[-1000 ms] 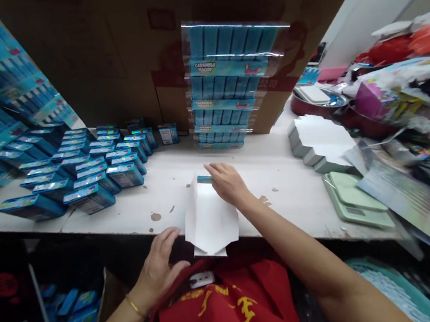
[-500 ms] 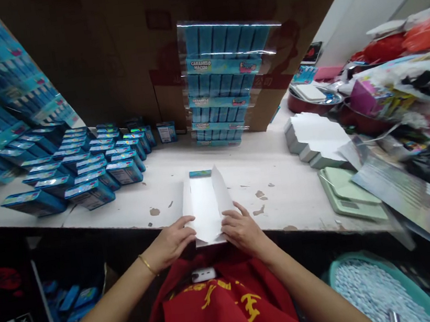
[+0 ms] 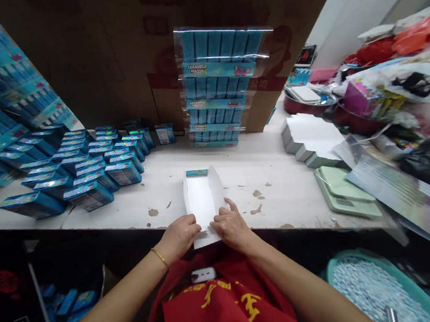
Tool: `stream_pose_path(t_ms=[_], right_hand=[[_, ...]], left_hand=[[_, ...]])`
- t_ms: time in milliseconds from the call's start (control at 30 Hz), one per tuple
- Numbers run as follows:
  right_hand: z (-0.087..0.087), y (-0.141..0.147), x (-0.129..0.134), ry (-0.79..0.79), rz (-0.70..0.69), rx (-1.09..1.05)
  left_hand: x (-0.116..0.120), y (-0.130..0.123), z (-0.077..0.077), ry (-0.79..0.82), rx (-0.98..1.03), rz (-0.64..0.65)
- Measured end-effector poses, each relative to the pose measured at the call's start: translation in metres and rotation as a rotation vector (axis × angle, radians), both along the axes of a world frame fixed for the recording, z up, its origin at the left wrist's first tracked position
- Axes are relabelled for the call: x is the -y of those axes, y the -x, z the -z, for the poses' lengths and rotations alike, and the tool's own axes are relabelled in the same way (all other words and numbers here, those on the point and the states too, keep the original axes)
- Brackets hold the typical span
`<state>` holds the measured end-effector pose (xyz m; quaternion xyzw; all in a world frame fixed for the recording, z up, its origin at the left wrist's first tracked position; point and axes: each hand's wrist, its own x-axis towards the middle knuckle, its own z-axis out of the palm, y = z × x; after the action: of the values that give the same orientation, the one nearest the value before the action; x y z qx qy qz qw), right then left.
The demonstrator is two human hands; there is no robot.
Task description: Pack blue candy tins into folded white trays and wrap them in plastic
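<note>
A white open carton (image 3: 201, 197) lies on the table at the centre, its far end flap blue and its side walls standing. At its near left corner my left hand (image 3: 182, 234) pinches the card, fingers curled. My right hand (image 3: 229, 225) grips the near right corner, the fingers bent over the edge. Between the hands the near end flap (image 3: 206, 240) reaches past the table's front edge. The fingertips of both hands partly hide the folded corners.
Small blue boxes (image 3: 88, 196) stand in rows at the left. Filled display packs (image 3: 211, 69) are stacked at the back. To the right are flat white cartons (image 3: 312, 135), a green scale (image 3: 346, 194) and a basin of candies (image 3: 374, 288).
Both hands have closed in on the near corners and moved nearer each other. The carton's near side walls have been drawn inward. The view has shifted slightly.
</note>
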<state>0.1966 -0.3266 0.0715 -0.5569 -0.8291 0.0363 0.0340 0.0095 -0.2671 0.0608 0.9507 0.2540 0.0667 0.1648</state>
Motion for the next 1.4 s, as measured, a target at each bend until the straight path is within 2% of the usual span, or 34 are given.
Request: stream_pose_path(t_ms=[133, 233, 433, 567, 667, 800, 900, 967, 1100, 1200, 1267, 1400], right_hand=[[0.001, -0.003, -0.005, 0.030, -0.151, 0.037], [0.001, -0.004, -0.010, 0.044, -0.210, 0.070], [0.000, -0.002, -0.037, 0.066, -0.209, 0.122], [-0.003, -0.001, -0.058, 0.137, -0.190, 0.171], [-0.003, 0.000, -0.065, 0.204, -0.182, 0.199], [0.002, 0.003, -0.069, 0.195, -0.175, 0.193], [0.001, 0.002, -0.066, 0.176, -0.150, 0.193], [-0.006, -0.002, -0.056, 0.129, -0.170, 0.120], [-0.018, -0.013, -0.014, -0.084, -0.115, -0.179], [-0.010, -0.015, 0.010, -0.152, -0.031, -0.215], [0.001, -0.012, 0.010, -0.186, -0.016, -0.161], [0.011, -0.005, -0.016, -0.222, -0.109, -0.055]], left_hand=[[0.004, -0.005, 0.000, -0.058, -0.023, -0.012], [0.006, -0.005, 0.002, -0.071, -0.025, -0.030], [-0.014, -0.009, 0.006, -0.079, -0.006, -0.059], [-0.028, -0.012, 0.005, -0.104, -0.011, -0.095], [-0.030, -0.015, 0.004, -0.099, -0.004, -0.108], [-0.027, -0.021, 0.005, -0.109, -0.034, -0.132], [-0.027, -0.025, 0.005, -0.109, -0.038, -0.139], [-0.028, -0.025, 0.005, -0.094, -0.014, -0.141], [-0.031, -0.022, 0.005, -0.035, 0.039, -0.133], [-0.033, -0.021, 0.005, 0.020, 0.038, -0.137], [-0.035, -0.021, 0.005, 0.048, 0.028, -0.143], [-0.043, -0.022, 0.004, 0.081, -0.004, -0.132]])
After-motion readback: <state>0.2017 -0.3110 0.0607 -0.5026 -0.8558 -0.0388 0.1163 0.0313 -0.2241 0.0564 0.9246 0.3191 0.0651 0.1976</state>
